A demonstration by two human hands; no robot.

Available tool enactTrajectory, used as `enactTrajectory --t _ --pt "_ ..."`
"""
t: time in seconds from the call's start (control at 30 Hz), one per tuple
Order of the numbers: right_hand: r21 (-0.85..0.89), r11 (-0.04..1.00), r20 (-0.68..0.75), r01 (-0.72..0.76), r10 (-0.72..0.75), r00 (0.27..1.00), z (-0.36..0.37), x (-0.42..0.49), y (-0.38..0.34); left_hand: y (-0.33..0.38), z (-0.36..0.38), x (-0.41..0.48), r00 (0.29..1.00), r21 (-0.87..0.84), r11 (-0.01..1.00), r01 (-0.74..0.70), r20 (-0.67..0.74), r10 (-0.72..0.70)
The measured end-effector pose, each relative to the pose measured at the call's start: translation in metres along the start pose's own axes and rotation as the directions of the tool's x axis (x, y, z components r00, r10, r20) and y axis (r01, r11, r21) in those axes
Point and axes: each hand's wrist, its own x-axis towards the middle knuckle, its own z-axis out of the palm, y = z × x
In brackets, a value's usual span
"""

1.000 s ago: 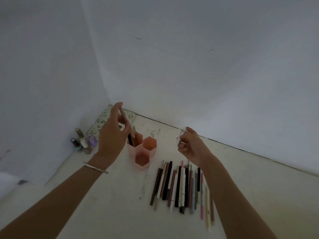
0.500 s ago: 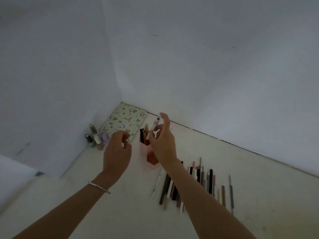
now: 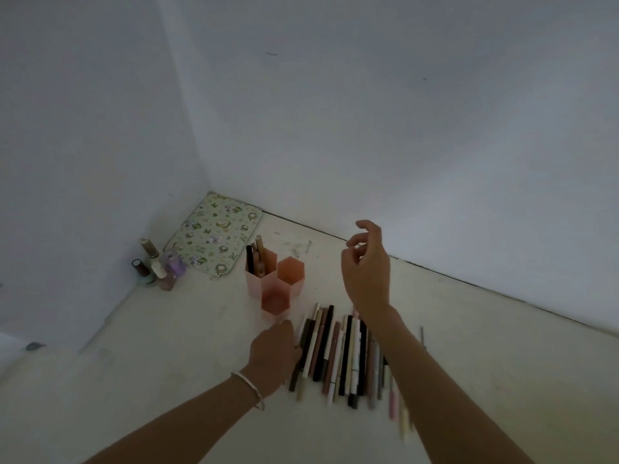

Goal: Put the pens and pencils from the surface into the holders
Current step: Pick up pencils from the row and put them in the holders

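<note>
Three joined pink hexagonal holders stand on the pale surface, and the back-left one has several pens upright in it. A row of several pens and pencils lies flat in front of the holders. My left hand is low at the left end of that row, touching the leftmost pens, with its fingertips hidden under the hand. My right hand hangs in the air to the right of the holders, fingers apart and holding nothing.
A patterned flat pouch lies in the corner behind the holders. Several small nail polish bottles stand to its left by the wall. Walls close the surface at the back and left. A thin stick lies right of the row.
My right hand held a white pen over the holders; now it is empty and drawn back to the right. My left hand dropped from beside the holders to the row's left end.
</note>
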Motion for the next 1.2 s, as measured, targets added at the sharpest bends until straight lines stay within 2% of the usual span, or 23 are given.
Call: enactTrajectory --t 0.13,0.23,0.37,0.43,0.57,0.67,0.77,0.87,0.93,1.0,1.1,1.2 --pt "-0.099 0.994 0.044 -0.057 0.061 0.997 -0.016 -0.007 0.022 0.011 -0.004 0.006 0.999 -0.001 1.000 0.019 0.028 -0.019" --pt "-0.256 0.960 0.189 -0.117 0.168 0.968 -0.013 -0.019 0.034 0.023 -0.034 0.004 0.996 -0.224 0.973 -0.048 -0.079 0.031" --pt "-0.557 0.819 0.426 -0.139 0.426 0.798 0.013 -0.041 0.039 0.037 -0.097 0.001 0.930 -0.480 0.849 -0.222 -0.365 0.037" --pt "-0.611 0.782 0.452 -0.127 0.476 0.754 0.027 -0.052 0.039 0.039 -0.122 -0.002 0.900 -0.568 0.773 -0.283 -0.436 0.010" --pt "-0.694 0.718 0.437 -0.054 0.479 0.761 0.042 -0.062 0.036 0.038 -0.142 -0.007 0.854 -0.660 0.659 -0.360 -0.517 -0.051" --pt "-0.705 0.707 0.425 -0.059 0.488 0.763 0.048 -0.065 0.033 0.033 -0.142 -0.010 0.840 -0.690 0.611 -0.388 -0.538 -0.075" --pt "-0.653 0.741 0.403 -0.157 0.515 0.757 0.049 -0.065 0.027 0.026 -0.144 -0.012 0.817 -0.689 0.576 -0.440 -0.574 -0.062" --pt "-0.555 0.781 0.307 -0.286 0.512 0.802 0.037 -0.047 0.020 0.010 -0.156 -0.008 0.780 -0.680 0.545 -0.491 -0.622 -0.073" --pt "-0.445 0.826 0.227 -0.347 0.479 0.848 0.023 -0.025 0.011 -0.005 -0.166 0.001 0.726 -0.649 0.574 -0.500 -0.675 -0.130" --pt "-0.222 0.897 0.145 -0.383 0.419 0.896 0.007 -0.004 0.000 -0.019 -0.172 0.009 0.672 -0.603 0.638 -0.478 -0.719 -0.176" --pt "0.100 0.947 0.053 -0.305 0.301 0.952 -0.008 0.011 -0.025 -0.031 -0.164 0.018 0.665 -0.520 0.752 -0.405 -0.732 -0.148" --pt "0.202 0.968 -0.025 -0.151 0.159 0.987 -0.007 0.010 -0.050 -0.039 -0.145 0.022 0.652 -0.352 0.868 -0.350 -0.757 -0.044"
